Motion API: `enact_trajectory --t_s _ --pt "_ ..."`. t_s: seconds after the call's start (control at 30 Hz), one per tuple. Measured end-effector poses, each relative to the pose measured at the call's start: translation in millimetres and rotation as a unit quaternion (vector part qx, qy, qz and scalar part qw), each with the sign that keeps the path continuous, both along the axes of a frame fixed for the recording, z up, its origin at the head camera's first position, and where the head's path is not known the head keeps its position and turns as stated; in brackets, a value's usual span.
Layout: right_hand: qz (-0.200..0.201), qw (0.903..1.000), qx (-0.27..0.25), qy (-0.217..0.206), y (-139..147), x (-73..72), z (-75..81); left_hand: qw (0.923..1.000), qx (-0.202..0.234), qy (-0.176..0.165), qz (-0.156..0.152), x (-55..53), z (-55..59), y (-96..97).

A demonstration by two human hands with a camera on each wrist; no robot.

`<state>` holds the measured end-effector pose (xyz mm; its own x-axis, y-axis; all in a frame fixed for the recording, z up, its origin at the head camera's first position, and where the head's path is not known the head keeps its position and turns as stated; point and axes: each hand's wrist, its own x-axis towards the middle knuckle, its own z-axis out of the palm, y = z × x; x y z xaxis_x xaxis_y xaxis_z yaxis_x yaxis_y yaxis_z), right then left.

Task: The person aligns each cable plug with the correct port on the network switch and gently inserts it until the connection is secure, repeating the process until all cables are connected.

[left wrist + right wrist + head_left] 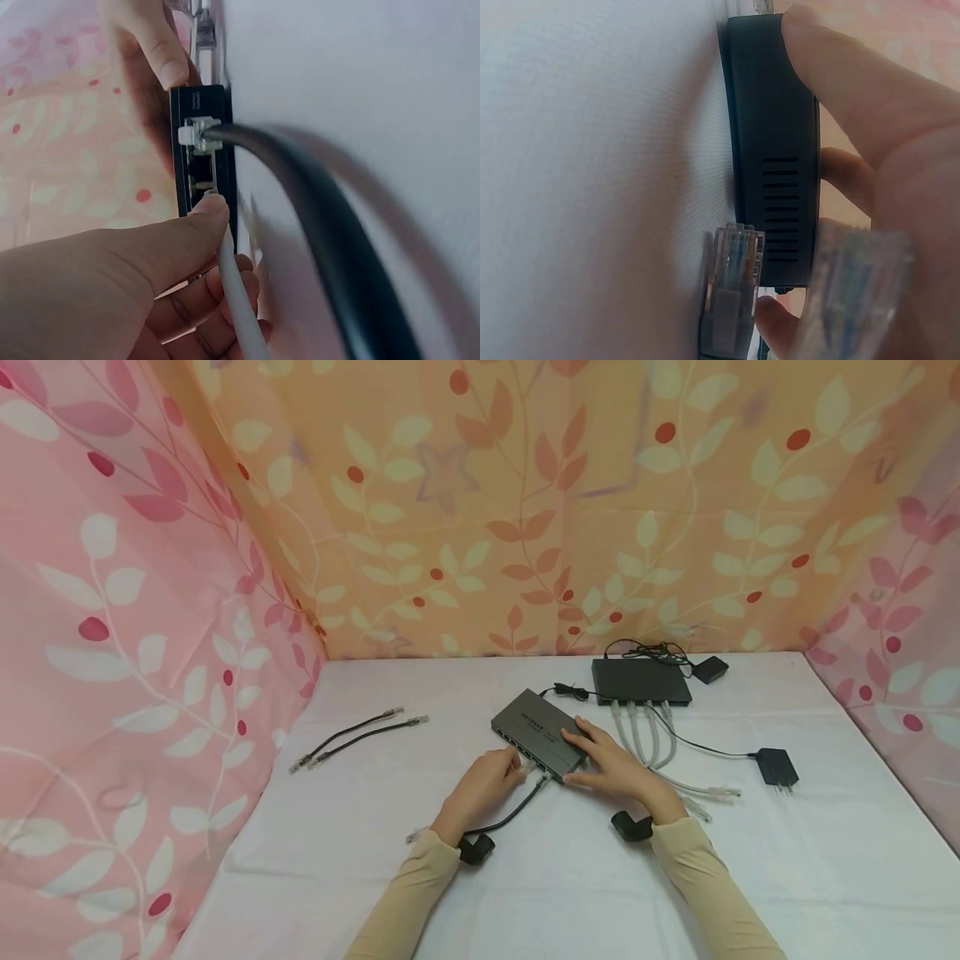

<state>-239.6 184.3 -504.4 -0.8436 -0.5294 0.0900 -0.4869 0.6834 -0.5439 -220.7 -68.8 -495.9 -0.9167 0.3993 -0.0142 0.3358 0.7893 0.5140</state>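
Observation:
My left hand [486, 785] pinches a pale grey network cable [241, 307] between thumb and fingers, right at the port row of a dark grey NETGEAR network switch [531, 727]. The cable's plug is hidden by the fingertips in the left wrist view. A black network cable [517, 810] has its clear plug [201, 135] in the end port, beside an uncovered port. My right hand [611, 768] grips the switch by its right end, thumb at the near corner and fingers over the top. In the right wrist view the vented side [780, 210] of the switch shows under the thumb.
Two short black cables [367, 735] lie at the left. Behind stands a second black box [641, 681] with several grey cables [637, 735] in its front. Power adapters [777, 767] lie at the right and back. Loose clear plugs [735, 285] lie near my right wrist.

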Motion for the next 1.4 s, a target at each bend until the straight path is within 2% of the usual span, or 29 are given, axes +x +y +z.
enact_trajectory --t_s 0.43,0.93,1.17,1.4 --pt "0.007 0.9999 0.009 0.008 1 -2.6 2.6 0.9997 0.017 0.017 0.011 4.4 5.2 5.9" --pt "0.012 0.9997 -0.022 0.006 2 -2.3 -1.4 0.9973 0.018 0.069 0.016 5.8 -2.9 14.1" --pt "0.015 0.9995 -0.026 0.004 1 -1.3 0.2 0.9968 0.05 0.055 0.03 2.5 -8.0 15.2" --pt "0.013 0.9996 -0.025 0.006 1 -1.0 0.8 0.9957 0.063 0.052 0.042 0.0 -9.6 18.3"
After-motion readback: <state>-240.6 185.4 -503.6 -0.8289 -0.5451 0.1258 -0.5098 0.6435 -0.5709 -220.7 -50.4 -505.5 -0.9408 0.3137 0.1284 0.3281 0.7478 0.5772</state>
